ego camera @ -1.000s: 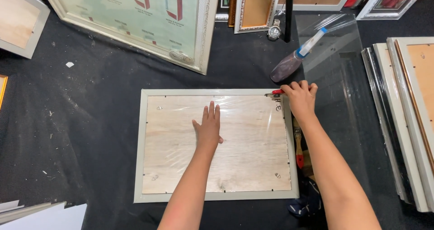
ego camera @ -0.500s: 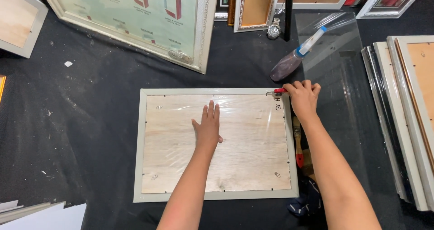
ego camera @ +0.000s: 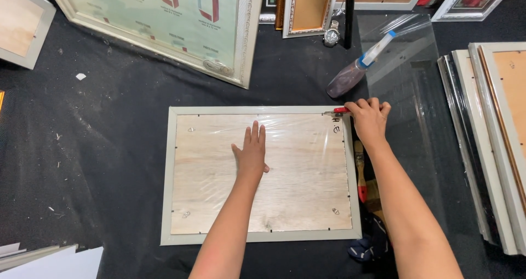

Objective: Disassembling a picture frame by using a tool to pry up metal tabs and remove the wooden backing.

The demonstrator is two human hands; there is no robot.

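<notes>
Right hand (ego camera: 368, 120) shifted; film-covered frame (ego camera: 263, 175).

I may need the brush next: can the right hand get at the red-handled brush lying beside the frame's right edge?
Probably yes. The brush lies just outside the frame, right below the right hand, with nothing on top of it. But that hand already holds a small red tool, which it would likely have to set down first.

Bare arms, bare hands

Both forearms are sleeveless; left hand (ego camera: 251, 154) and right hand (ego camera: 369, 120) wear no gloves, rings or watch.
</notes>
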